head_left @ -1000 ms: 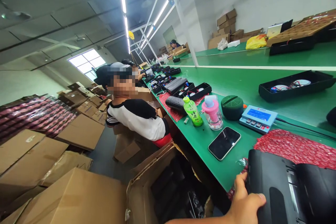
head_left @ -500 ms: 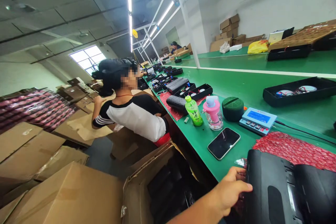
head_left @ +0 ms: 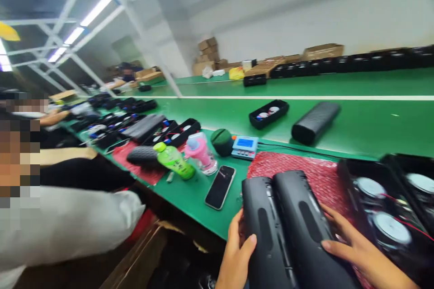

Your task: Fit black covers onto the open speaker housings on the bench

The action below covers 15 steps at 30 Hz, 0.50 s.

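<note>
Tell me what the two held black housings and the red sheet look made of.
Black housings: probably moulded plastic with a satin finish, judging by the soft sheen and smooth, rounded edges. Red sheet: likely glossy plastic bubble wrap, given its rows of raised bumps and glints.

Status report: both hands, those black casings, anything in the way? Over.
Left hand clasping left black casing. Right hand clasping right black casing. Both side by side. Open speaker housing close by right hand; smartphone untouched.
</note>
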### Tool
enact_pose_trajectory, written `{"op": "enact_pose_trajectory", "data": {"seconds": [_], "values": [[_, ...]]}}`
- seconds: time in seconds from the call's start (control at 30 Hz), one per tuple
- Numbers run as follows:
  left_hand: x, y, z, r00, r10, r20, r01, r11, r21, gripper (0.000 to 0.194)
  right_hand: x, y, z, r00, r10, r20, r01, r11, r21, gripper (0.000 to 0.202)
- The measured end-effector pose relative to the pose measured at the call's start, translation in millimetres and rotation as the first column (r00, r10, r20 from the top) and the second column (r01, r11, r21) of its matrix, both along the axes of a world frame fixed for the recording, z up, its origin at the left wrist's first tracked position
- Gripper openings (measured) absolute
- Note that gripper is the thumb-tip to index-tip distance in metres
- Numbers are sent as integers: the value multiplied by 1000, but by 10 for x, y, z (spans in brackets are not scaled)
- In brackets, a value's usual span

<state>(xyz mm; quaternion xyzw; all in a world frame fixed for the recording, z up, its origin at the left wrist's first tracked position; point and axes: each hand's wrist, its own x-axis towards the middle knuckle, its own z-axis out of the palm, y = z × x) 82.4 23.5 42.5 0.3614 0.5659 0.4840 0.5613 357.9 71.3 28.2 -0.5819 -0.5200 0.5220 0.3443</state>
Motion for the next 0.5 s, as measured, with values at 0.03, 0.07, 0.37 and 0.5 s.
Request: {"op": "enact_pose_trajectory", "data": {"seconds": [0.03,0.07,0.37,0.5], "values": [[16,-28,-27,998,-13,-65,13,1000,1,64,-32,-35,47,999,-15,-42,13,999,-33,83],[38,-53,-50,989,-9,-146,10,1000,7,66,-70,-61,98,996,-21,-91,16,998,-54,87],[119,-87,109,893,29,-450,-35,999,-4,65,-139,-184,280,967,-17,-253,-3,997,-77,80],[73,83,154,940,133,-315,-141,990,0,54,-105,-74,273,975,-76,-207,67,997,-47,63]]}}
